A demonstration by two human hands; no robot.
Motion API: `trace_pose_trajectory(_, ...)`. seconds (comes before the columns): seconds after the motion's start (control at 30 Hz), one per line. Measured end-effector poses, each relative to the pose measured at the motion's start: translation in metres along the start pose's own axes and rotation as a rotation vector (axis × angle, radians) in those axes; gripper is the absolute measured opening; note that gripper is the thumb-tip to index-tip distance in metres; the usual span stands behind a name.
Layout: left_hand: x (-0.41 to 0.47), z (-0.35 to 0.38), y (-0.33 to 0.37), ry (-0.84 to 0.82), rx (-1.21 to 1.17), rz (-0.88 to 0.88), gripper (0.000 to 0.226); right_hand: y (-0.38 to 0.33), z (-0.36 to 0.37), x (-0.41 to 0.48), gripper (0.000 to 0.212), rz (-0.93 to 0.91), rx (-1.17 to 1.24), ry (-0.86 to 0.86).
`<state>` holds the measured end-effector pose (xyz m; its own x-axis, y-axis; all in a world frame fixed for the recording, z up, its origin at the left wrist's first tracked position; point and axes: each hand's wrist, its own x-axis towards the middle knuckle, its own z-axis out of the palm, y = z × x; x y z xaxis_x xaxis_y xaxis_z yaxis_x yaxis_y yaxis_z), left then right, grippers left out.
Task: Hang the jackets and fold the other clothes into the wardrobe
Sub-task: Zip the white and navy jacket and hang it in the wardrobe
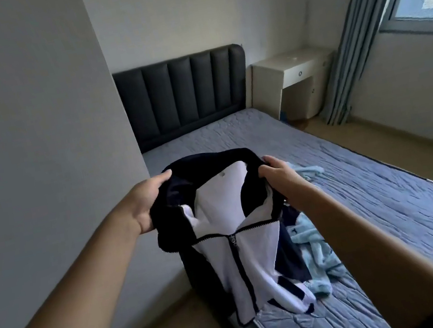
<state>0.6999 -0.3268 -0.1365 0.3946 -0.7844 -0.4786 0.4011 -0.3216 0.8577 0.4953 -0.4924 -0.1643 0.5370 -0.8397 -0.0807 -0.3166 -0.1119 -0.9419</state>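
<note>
A navy and white zip jacket (242,249) hangs in the air in front of me over the near left corner of the bed. My left hand (147,202) grips its dark collar on the left side. My right hand (276,172) grips the collar on the right, fingers curled over the edge. The collar is spread wide between the hands and the white lining shows inside. The zip is partly closed and the hem touches the mattress. A light blue fluffy garment (316,250) lies crumpled on the bed just right of the jacket, partly hidden by it.
The bed (390,205) with a blue-grey quilted cover runs from a dark padded headboard (184,100) toward me. A grey wall (31,138) stands close on the left. A cream bedside table (292,78), a blue curtain (354,32) and a window are at the right back.
</note>
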Motion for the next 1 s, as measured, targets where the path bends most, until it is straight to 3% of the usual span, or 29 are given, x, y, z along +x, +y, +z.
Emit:
trace_pose_trajectory(0.2, -0.067, -0.072, -0.011, 0.125, 0.034, 0.029, 0.034, -0.03, 0.065, -0.021, 0.007, 0.057, -0.026, -0.261)
trace_pose_trajectory(0.27, -0.099, -0.1, -0.021, 0.177, 0.168, 0.006, 0.033, -0.039, 0.096, -0.032, 0.015, 0.085, 0.007, -0.265)
trace_pose_trajectory(0.37, -0.152, -0.144, -0.046, 0.385, 0.535, -0.047, 0.023, -0.054, 0.153, -0.056, 0.018, 0.076, -0.006, -0.305)
trace_pose_trajectory(0.43, -0.189, -0.178, -0.067, 0.512, 0.654, -0.101, 0.021, -0.066, 0.193, -0.081, 0.018, 0.049, -0.012, -0.375)
trace_pose_trajectory(0.47, -0.209, -0.195, -0.079, 0.539, 0.608, -0.113, 0.023, -0.072, 0.214, -0.095, 0.018, 0.031, -0.017, -0.414)
trace_pose_trajectory(0.67, -0.355, -0.283, -0.158, 0.707, -0.173, 0.032, 0.033, -0.104, 0.335, -0.213, 0.019, -0.058, -0.028, -0.695)
trace_pose_trajectory(0.9, -0.523, -0.345, -0.234, 1.121, -0.426, 0.105, 0.033, -0.141, 0.471, -0.362, 0.022, -0.104, -0.028, -0.979)
trace_pose_trajectory(1.0, -0.589, -0.366, -0.26, 1.293, -0.41, 0.126, 0.047, -0.154, 0.521, -0.421, 0.02, -0.126, -0.047, -1.13)
